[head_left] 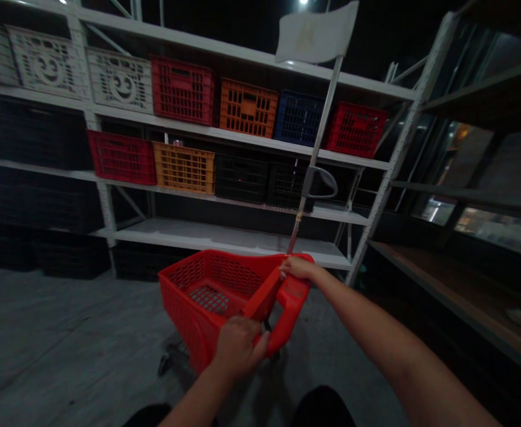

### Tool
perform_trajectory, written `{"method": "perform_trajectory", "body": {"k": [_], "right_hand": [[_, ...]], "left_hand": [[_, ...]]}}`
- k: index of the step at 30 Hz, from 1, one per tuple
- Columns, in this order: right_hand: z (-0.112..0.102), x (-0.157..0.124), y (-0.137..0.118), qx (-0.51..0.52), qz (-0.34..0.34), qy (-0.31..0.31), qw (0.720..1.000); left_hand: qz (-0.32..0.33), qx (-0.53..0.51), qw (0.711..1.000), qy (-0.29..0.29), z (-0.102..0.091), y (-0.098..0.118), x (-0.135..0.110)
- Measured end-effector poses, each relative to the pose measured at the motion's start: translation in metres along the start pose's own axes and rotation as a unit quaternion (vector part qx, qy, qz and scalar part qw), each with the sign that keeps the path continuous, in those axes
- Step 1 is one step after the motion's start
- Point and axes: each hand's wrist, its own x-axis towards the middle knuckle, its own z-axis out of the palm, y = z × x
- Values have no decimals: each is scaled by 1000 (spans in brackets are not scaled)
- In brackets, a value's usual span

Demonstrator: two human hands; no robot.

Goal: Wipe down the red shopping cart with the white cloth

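Red plastic shopping cart (207, 302), left hand (237, 349) and right hand (299, 268) gripping its handle (289, 314)

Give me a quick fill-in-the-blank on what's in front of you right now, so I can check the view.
The handle of the cart, gripped by the left hand and right hand, is ____.
Between the orange crate and the red crate on the upper shelf sits the ____ crate.
The flag atop the cart's pole is ____.
Missing words: red; blue; white.

Left hand (237, 349) and right hand (299, 268) grip red cart (207, 279).
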Motion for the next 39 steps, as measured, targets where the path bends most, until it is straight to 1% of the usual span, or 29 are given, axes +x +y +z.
{"method": "perform_trajectory", "body": {"k": [4,8,9,10,13,16,18,20,22,24,26,28,30,31,34,37,39], "right_hand": [[1,4,-24,-33,-63,-85,994],[10,-7,-60,-65,-130,-147,978],[12,-12,-69,-86,-150,-149,974],[14,-18,-78,-114,-170,-137,969],[18,-38,-96,-187,-212,-69,957],[24,-58,-106,-185,-238,-47,952],[32,-70,-110,-128,-227,-26,965],[43,-80,-116,-26,-189,21,981],[56,-86,-126,83,-147,70,983],[64,-87,-139,135,-114,108,978],[68,-81,-154,121,-85,124,981],[68,-70,-167,82,-65,114,988],[66,-57,-176,44,-61,98,992],[66,-53,-178,16,-69,95,993],[65,-52,-175,-104,-127,92,982],[59,-67,-157,-183,-223,66,955],[47,-77,-138,-200,-276,38,939]], "left_hand": [[8,0,1000,5,-3,-6,0],[12,-14,1000,-2,-6,-14,0],[11,-16,1000,-5,-6,-17,0],[10,-17,1000,-5,-5,-19,0],[15,-27,1000,2,-3,-28,-2],[20,-45,999,25,-4,-34,-4],[10,-64,997,40,-8,-35,-6],[-10,-91,995,46,-10,-35,-7],[-38,-123,990,51,-10,-34,-8],[-72,-159,981,80,-3,-35,-11],[-110,-208,963,131,8,-39,-15],[-144,-272,933,188,19,-46,-19],[-167,-328,905,212,26,-54,-21],[-175,-343,899,210,27,-57,-21],[-193,-354,898,175,24,-64,-19],[-209,-376,890,155,18,-66,-16],[-212,-386,885,154,17,-66,-15]]}}
